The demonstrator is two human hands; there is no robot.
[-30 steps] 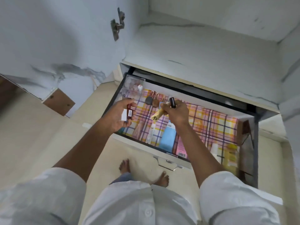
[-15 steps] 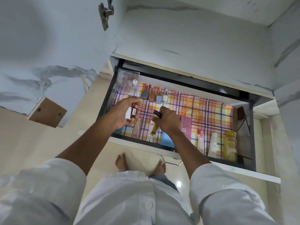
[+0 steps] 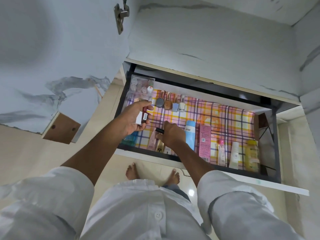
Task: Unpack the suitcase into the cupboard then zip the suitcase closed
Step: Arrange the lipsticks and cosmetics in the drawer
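L hand (image 3: 134, 118) gripping red tube (image 3: 144, 115), R hand (image 3: 171, 134) clamping black-capped tube (image 3: 159, 130), blue bottle (image 3: 190, 134) beside.

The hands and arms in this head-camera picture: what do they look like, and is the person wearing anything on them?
Both are bare: the left hand and right hand show no gloves, and I can make out no rings, watch or bracelets. The forearms are uncovered too. The white sleeves of a buttoned white shirt are rolled or pushed up to about the elbow, with soft folds at the cuffs.

We count four nail polish bottles (image 3: 170, 103) at the drawer's (image 3: 275, 144) back, one blue bottle (image 3: 190, 134), one pink box (image 3: 204, 142), one yellow bottle (image 3: 252, 155).
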